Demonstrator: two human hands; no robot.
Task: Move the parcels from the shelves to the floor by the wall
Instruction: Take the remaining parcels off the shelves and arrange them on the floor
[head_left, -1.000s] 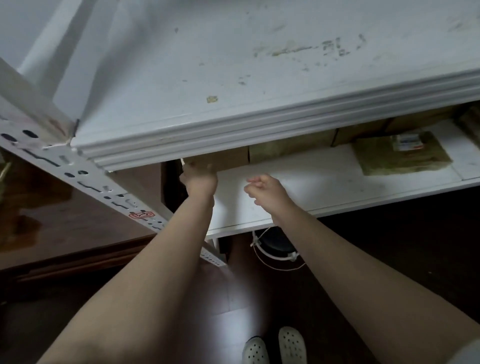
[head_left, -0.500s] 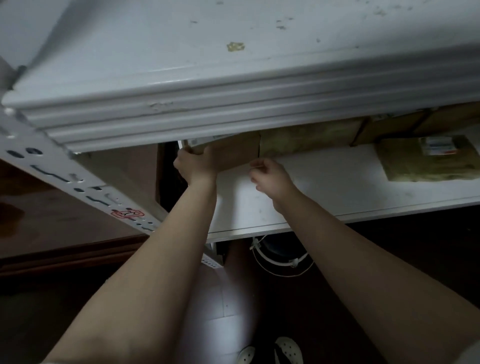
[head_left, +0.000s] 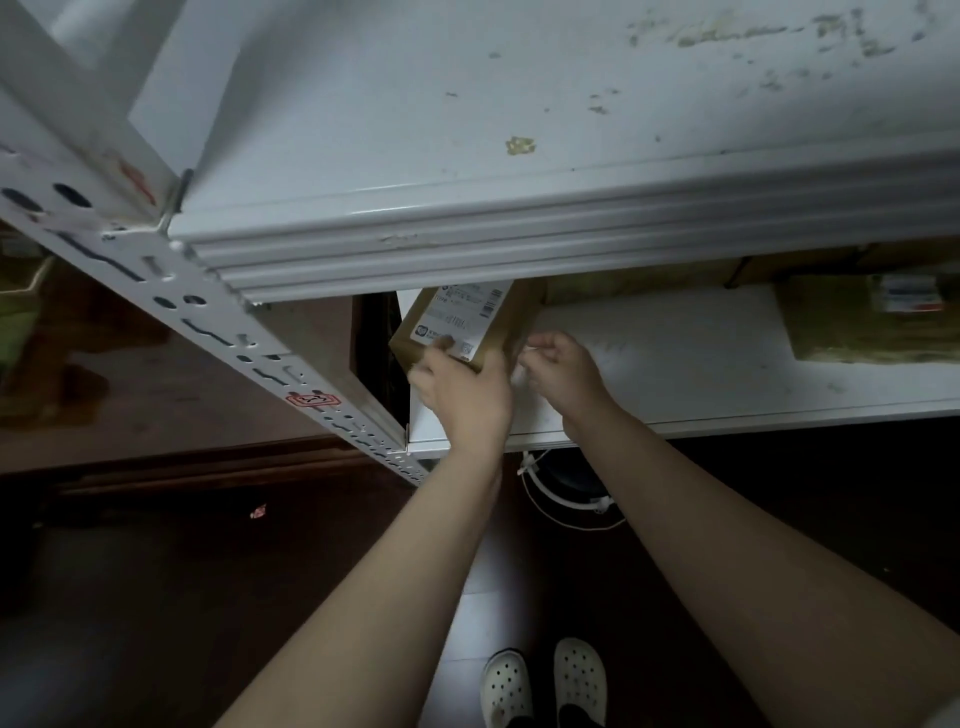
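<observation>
On the left end of the lower white metal shelf (head_left: 675, 364), a small brown cardboard parcel with a white printed shipping label (head_left: 467, 322) sits skewed to the shelf edge, its far end hidden beneath the ribbed front lip of the scuffed white upper shelf (head_left: 519, 104). The left hand (head_left: 462, 395) grips the parcel's near end, fingers curled over the label side. The right hand (head_left: 563, 369) is just beside the parcel's right near corner with its fingers (head_left: 535, 349) curled inward; whether they actually hold the cardboard cannot be told. Further brown cardboard parcels (head_left: 623, 283) stand in a row along the back of the same shelf, largely shadowed by the upper shelf. A flat brown parcel with a coloured label (head_left: 872, 322) lies well apart at the right. A white perforated steel upright (head_left: 208, 317) with a red sticker (head_left: 313, 400) runs diagonally along the left side of the rack. Below the lower shelf a looped white cable (head_left: 561, 493) is visible against the dark floor (head_left: 156, 597), where a small red scrap (head_left: 258, 512) also lies. The person's white perforated clogs (head_left: 545, 680) stand on a paler strip of flooring directly beneath both outstretched forearms.
</observation>
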